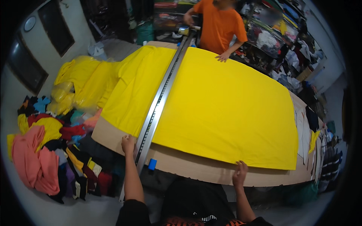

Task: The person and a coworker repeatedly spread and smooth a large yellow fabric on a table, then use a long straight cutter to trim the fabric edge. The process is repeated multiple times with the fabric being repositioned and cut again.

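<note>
A wide sheet of yellow fabric (pixel 226 109) is spread over a large brown table. Across it runs a long metal rail (pixel 160 98), with a yellow device (pixel 183 31) at its far end. Just left of the rail's near end, my left hand (pixel 128 145) has its fingers closed at the fabric's near edge. Further right, my right hand (pixel 240 174) pinches the near edge of the main sheet, fingers bent. Opposite me stands a person in an orange shirt (pixel 220 26), one hand (pixel 223 57) resting flat on the fabric's far edge and the other near the device.
The brown tabletop (pixel 181 162) shows along the near side. A blue block (pixel 152 164) sits by the rail's near end. More yellow fabric (pixel 88 81) is heaped at the left, above piled coloured cloth (pixel 34 162). Cluttered shelves (pixel 267 37) stand behind the person.
</note>
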Available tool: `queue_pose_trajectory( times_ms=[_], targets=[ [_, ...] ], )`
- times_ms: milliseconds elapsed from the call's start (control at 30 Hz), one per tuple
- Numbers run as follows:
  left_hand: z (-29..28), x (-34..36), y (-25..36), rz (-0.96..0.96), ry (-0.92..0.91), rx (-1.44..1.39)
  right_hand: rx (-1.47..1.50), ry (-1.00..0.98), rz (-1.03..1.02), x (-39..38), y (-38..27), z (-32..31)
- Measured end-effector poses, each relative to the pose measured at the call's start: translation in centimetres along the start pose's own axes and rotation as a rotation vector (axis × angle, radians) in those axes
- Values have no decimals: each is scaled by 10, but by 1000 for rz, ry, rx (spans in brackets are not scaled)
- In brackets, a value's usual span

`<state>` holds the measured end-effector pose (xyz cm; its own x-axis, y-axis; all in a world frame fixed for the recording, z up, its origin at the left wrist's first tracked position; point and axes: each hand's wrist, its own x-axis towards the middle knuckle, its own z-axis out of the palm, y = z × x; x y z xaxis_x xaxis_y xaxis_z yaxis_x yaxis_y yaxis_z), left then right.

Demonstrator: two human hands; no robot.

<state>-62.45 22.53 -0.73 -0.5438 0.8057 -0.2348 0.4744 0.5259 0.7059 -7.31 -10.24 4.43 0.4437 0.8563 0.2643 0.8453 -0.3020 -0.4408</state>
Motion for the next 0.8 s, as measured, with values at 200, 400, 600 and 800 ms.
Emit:
queue_pose_trajectory(
  times_ms=[200,400,600,800],
  targets=[
    [73,83,-1,-113,34,155,74,398,492,-89,71,-58],
    [57,105,133,-178,-17,-1671,-87,175,573,-177,69,-53],
    [-16,-91,310,333,-347,-1766,337,432,891,-136,85,-65],
    [108,-458,302,1678,-511,-432,918,115,541,39,113,-142]
  ],
)
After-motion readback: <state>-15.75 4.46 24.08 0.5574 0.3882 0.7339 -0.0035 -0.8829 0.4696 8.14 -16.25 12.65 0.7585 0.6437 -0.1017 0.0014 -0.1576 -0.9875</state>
